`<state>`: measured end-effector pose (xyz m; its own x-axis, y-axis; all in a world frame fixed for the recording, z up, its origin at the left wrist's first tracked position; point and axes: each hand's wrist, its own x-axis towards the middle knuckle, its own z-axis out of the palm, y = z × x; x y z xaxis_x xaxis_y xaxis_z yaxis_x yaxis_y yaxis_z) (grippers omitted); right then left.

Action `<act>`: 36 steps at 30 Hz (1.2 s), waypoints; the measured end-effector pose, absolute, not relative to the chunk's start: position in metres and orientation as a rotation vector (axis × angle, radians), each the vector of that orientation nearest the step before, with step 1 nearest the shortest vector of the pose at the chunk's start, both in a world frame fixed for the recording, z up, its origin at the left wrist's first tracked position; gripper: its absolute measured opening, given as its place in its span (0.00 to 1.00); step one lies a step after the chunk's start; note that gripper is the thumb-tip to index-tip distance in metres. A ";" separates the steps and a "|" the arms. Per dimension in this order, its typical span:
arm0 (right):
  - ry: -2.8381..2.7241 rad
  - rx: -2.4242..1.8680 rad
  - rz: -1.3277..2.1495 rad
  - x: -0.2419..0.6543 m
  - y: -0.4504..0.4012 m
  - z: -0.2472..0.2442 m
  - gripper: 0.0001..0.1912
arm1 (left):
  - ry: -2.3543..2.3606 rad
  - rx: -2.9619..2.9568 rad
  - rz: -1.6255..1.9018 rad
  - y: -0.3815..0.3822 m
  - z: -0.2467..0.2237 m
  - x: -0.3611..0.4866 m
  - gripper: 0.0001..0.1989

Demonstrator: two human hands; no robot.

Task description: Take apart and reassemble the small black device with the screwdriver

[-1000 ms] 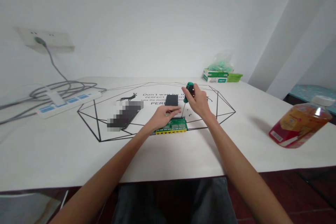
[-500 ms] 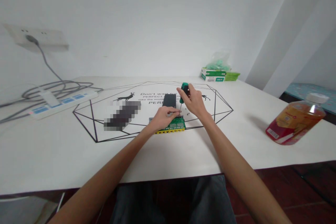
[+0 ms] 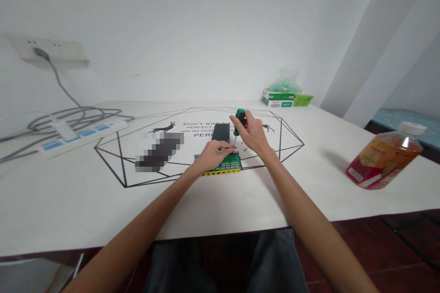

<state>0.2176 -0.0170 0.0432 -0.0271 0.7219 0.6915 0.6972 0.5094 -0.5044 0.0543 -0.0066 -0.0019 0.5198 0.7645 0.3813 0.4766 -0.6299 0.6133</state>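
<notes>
My right hand [image 3: 253, 132] is wrapped round the green and black handle of a screwdriver [image 3: 240, 119], whose thin shaft points down. The tip reaches the far right part of a green circuit board [image 3: 231, 163] with a yellow strip along its near edge. Over the board's far left part lies my left hand [image 3: 212, 154], its thumb and finger pinched beside the screwdriver tip; what they grip is too small to make out. Just beyond the left hand rests a flat black rectangular piece [image 3: 220, 132]. Several tiny dark bits, perhaps screws [image 3: 245, 149], are scattered right of the shaft.
A drink bottle [image 3: 383, 158] stands on the white table [image 3: 220, 206] at the right. Green and white boxes [image 3: 277, 99] with a plastic bag on top sit at the back right. A power strip [image 3: 85, 136] with coiled cable lies left; a blurred-out dark object [image 3: 160, 152] lies left of the board.
Both hands keep their grip and position at the board. The whole view has shifted very slightly; nothing else has visibly moved.
</notes>
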 end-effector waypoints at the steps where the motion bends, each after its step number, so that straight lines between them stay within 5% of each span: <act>1: -1.742 -1.202 0.035 0.218 -0.017 0.043 0.17 | 1.014 2.329 0.892 -0.007 -0.002 0.054 0.12; 10: -1.776 -1.106 0.107 0.218 -0.018 0.044 0.19 | 1.020 2.302 0.882 -0.009 0.001 0.055 0.12; 19: -1.698 -0.900 0.747 0.223 -0.021 0.051 0.19 | 1.119 2.291 0.965 -0.010 0.002 0.054 0.09; 36: -1.668 -0.898 0.836 0.216 -0.017 0.042 0.16 | 1.083 2.301 0.906 -0.012 0.005 0.058 0.11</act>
<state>0.2157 -0.0165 0.0421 -0.2015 0.8712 0.4478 0.1627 0.4806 -0.8617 0.0583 -0.0117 0.0055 0.4790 0.7946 0.3730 0.5077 -0.5974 0.6207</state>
